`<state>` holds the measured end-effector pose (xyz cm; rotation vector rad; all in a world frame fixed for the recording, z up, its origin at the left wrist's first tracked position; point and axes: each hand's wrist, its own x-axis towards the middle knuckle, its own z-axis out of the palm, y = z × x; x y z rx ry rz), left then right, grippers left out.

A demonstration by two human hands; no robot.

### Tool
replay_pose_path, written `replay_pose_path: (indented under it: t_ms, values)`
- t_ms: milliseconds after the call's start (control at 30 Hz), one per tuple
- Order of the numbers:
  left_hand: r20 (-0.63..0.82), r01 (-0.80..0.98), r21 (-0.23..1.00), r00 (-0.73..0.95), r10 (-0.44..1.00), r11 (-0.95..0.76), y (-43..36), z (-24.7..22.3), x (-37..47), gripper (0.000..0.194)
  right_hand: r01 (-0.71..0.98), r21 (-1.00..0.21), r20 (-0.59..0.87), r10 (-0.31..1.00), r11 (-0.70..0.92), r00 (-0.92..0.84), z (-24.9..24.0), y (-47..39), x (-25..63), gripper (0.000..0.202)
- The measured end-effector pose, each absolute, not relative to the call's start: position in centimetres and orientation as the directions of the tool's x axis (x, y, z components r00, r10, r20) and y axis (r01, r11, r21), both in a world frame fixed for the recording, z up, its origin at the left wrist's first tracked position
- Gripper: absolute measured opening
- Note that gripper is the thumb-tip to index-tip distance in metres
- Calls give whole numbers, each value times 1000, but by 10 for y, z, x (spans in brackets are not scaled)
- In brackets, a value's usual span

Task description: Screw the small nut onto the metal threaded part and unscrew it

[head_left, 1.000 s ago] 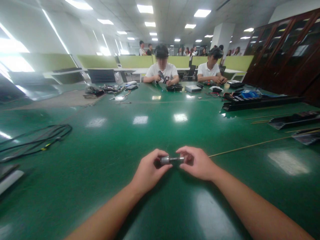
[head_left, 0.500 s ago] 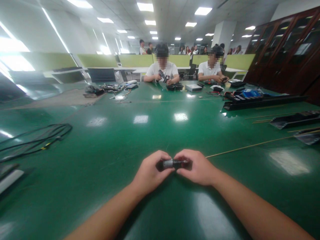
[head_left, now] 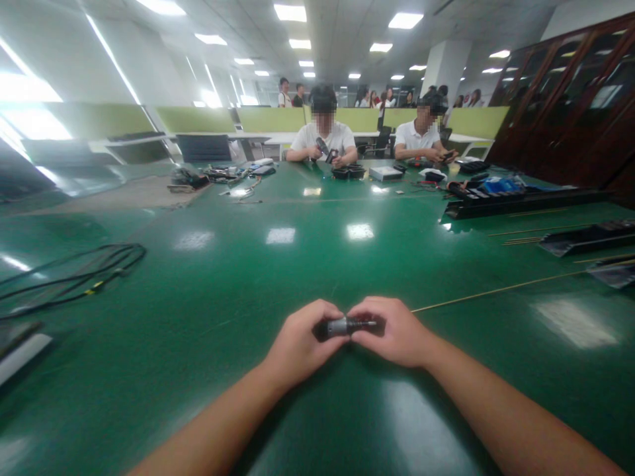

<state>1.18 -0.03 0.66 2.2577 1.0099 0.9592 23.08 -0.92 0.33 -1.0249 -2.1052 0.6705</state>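
Between my two hands, low over the green tabletop (head_left: 248, 264), lies a small grey and black cylinder (head_left: 338, 326) with a thin metal shaft pointing right. It looks like a small motor, but its exact kind is not clear. My left hand (head_left: 305, 340) grips its grey left end, with thumb in front and fingers behind. My right hand (head_left: 394, 334) is closed around the black section near the shaft, its thumb and fingertips at the middle. The palms hide part of both ends.
A thin yellowish rod (head_left: 496, 289) runs right from behind my right hand. Black cables (head_left: 99, 277) lie at left. Black channels (head_left: 526, 201) with parts sit at right. Across the table, one person holds a dark tool (head_left: 325, 151), and another person (head_left: 421, 142) handles something small.
Both hands keep their hold on the cylinder. Its shaft and grey body show slightly more clearly, and the whole view has shifted a little.
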Motion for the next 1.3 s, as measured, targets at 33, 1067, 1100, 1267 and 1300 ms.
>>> replay_pose_path:
  t_ms: [33,1067,1100,1267,1300]
  values:
    - [399,441,660,482,780,-609,0,6,12,15,465,-689,356,819,556,-451,3,-9,231,21]
    - [392,489,633,467,793,-600,-1,-1,12,17,470,-699,335,827,539,-452,-1,-7,230,9]
    - [392,487,633,468,792,-601,-1,-1,12,17,471,-698,333,827,539,-453,-1,-8,230,9]
    - [399,482,636,463,791,-603,-2,-1,12,18,477,-697,328,829,536,-454,0,-7,230,9]
    - [399,483,636,462,792,-602,-2,0,11,18,477,-697,326,829,536,-454,0,-7,230,9]
